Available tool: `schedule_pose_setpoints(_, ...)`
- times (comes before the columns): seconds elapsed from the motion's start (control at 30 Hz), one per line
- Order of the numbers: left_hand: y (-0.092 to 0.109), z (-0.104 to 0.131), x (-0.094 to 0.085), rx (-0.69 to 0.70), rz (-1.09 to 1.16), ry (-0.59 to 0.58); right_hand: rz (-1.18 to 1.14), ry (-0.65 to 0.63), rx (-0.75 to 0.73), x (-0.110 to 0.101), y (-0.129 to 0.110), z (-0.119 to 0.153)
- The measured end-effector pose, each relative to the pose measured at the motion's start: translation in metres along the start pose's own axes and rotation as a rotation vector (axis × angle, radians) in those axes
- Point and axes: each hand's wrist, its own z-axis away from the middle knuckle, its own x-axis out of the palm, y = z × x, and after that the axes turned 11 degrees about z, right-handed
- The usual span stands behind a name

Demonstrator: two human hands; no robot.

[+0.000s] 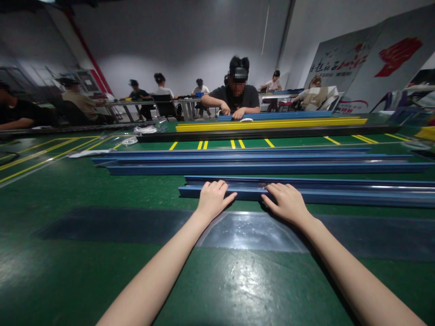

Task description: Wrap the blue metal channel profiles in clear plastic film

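Note:
A long blue channel (346, 197) lies crosswise on the green table (112, 276), its left end a little left of my hands. My left hand (214, 197) rests over its near wall, fingertips inside the channel and thumb stretched out along the front. Farther right, my right hand (285, 201) is on the same channel, fingers over the near wall and thumb pointing left. Both hands seem to grip the channel's wall. Under my wrists, a clear plastic sheet (251, 231) lies flat on the table, nearer to me than the channel.
Beyond lie more blue channels (265, 169), a black strip (272, 132) and a yellow strip (272, 124). Across the table a person (244, 97) handles another blue piece (292, 116). Crumpled clear plastic (149, 130) is at the back left. Several people sit farther off.

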Motion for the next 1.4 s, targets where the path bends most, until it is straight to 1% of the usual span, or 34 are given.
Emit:
schedule_pose_setpoints(0.73,0.0002,-0.0002,-0.0005,-0.012,0.02,-0.002,-0.001,-0.037,0.0,-0.002,-0.0003,-0.0005)
schedule_pose_setpoints(0.97,0.0008,-0.0003,-0.0011,-0.013,0.029,0.002,-0.062,0.021,0.001,-0.0013,0.0,0.0002)
schedule_pose_setpoints(1.27,0.0005,-0.0003,-0.0011,-0.02,0.05,0.003,-0.087,0.023,0.002,-0.0012,0.0,-0.0006)
schedule_pose_setpoints(1.4,0.0002,-0.0005,-0.001,-0.019,0.056,0.0,-0.077,0.003,-0.005,-0.0021,0.0006,-0.001)
